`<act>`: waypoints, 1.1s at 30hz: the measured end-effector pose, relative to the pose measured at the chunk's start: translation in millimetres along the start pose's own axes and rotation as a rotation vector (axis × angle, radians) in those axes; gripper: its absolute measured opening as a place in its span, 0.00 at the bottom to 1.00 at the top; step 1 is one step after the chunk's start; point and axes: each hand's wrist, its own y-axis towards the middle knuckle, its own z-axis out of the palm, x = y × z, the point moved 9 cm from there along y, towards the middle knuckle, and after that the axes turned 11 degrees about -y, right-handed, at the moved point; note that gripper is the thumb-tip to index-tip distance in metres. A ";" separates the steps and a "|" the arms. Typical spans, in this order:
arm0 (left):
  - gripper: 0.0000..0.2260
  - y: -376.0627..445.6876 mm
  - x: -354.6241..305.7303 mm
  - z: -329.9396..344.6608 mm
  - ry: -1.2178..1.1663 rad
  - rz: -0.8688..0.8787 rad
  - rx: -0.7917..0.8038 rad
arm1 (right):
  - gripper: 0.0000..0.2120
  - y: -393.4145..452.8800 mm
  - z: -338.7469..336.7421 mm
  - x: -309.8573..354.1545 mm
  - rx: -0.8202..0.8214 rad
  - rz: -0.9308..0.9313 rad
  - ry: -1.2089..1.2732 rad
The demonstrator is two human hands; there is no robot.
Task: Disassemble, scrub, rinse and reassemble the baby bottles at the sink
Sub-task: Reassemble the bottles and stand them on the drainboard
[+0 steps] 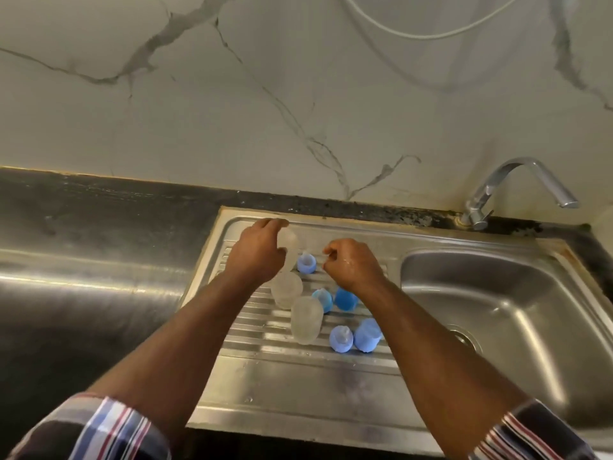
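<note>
Bottle parts stand on the ribbed steel drainboard (265, 370) left of the sink. My left hand (258, 249) grips a clear bottle body (289, 242) at the far end of the board. My right hand (353, 265) is beside it with fingers curled, pinching a small clear piece (317, 254) that is hard to make out. Between the hands stands a blue collar with a teat (306, 263). Two more clear bottle bodies (287, 290) (306, 322) stand upside down nearer me. Several blue caps and collars (345, 298) (341, 339) (366, 335) sit to their right.
The steel sink basin (497, 313) with its drain (464, 338) lies to the right, and a chrome tap (517, 190) stands behind it, not running. A dark counter (83, 210) stretches left. A marble wall rises behind, with a white hose (414, 34) hanging on it.
</note>
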 end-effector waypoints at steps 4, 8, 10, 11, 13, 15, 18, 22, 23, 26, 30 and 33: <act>0.33 16.9 10.7 15.0 -0.029 -0.062 0.090 | 0.17 37.5 23.6 20.7 0.140 -0.008 -0.146; 0.37 22.9 10.7 29.1 -0.036 -0.069 0.192 | 0.14 54.6 52.5 32.2 0.326 0.005 -0.324; 0.35 26.2 12.8 31.2 -0.057 -0.077 0.212 | 0.14 60.3 62.3 36.8 0.355 -0.017 -0.328; 0.33 26.7 14.2 31.3 -0.064 -0.076 0.207 | 0.14 62.5 65.8 37.0 0.357 -0.022 -0.320; 0.31 29.0 16.2 28.9 -0.064 -0.052 0.192 | 0.13 65.7 69.0 36.2 0.345 -0.001 -0.274; 0.28 32.2 21.0 19.9 -0.123 -0.054 0.160 | 0.13 64.8 64.0 34.0 0.297 0.018 -0.220; 0.24 33.3 39.9 -4.2 -0.373 -0.162 0.066 | 0.19 52.8 39.0 31.1 0.123 0.014 -0.059; 0.20 23.8 56.4 -4.3 -0.911 -0.343 0.170 | 0.20 34.6 12.8 14.2 0.054 0.144 0.561; 0.18 22.4 57.0 -1.6 -1.016 -0.381 0.201 | 0.18 29.5 10.0 12.7 0.087 0.165 0.734; 0.15 21.2 53.7 4.4 -1.337 -0.475 0.261 | 0.17 12.8 -11.6 15.9 0.105 0.089 0.959; 0.24 21.7 42.2 7.4 -1.423 -0.485 0.308 | 0.20 1.7 -31.1 11.7 0.000 0.054 0.990; 0.19 23.8 30.3 8.0 -1.417 -0.420 0.334 | 0.17 -1.7 -47.2 4.2 -0.124 0.056 0.925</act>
